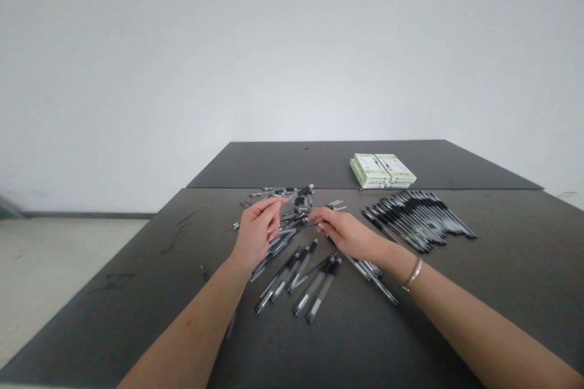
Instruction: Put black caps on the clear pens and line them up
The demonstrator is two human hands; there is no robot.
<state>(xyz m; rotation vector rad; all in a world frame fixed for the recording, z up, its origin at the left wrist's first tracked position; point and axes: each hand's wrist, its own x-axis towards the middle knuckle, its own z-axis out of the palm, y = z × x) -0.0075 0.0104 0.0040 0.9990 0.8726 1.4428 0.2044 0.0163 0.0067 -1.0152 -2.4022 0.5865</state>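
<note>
My left hand (259,230) pinches a clear pen with a black grip (302,192) between thumb and fingertips, its dark end pointing up and to the right. Close by on the right, my right hand (344,232) has its fingers closed around the end of a slim, dark-tipped pen (298,228) that reaches left toward the other hand. Below both hands lies a loose scatter of clear pens with black grips (314,292), pointing various ways. Part of this scatter is hidden behind the hands.
A neat row of similar pens (420,219) lies side by side to the right. Green-and-white boxes (382,171) are stacked behind it on the far dark table (274,161). More pens (371,273) lie under my right wrist. A pale wall rises behind the tables.
</note>
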